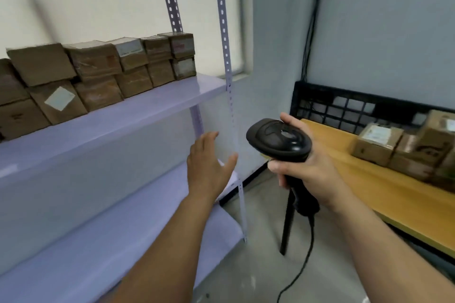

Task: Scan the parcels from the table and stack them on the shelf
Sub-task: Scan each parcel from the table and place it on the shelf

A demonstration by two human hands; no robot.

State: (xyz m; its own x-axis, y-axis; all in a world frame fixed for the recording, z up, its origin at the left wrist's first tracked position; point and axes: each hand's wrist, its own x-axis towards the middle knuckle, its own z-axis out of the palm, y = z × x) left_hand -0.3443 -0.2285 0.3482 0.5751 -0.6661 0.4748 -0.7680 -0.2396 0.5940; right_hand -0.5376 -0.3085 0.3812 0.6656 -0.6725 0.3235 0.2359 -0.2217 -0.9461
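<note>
The left arm comes in from 7 o'clock and stretches toward 1 o'clock. The left hand (pixel 208 165) is in the air with its back to the camera, fingers straight and together, thumb spread toward 2 o'clock. The right arm enters from 4 o'clock. The right hand (pixel 312 170) curls round the handle of a scanner (pixel 279 139), one finger stretched up beside its head.

I see a pale lilac metal shelf (pixel 157 108) on my left, brown parcels (pixel 98 74) stacked two high on its middle board, wooden desk (pixel 374 184) on my right, more parcels (pixel 376 145) grouped on it
</note>
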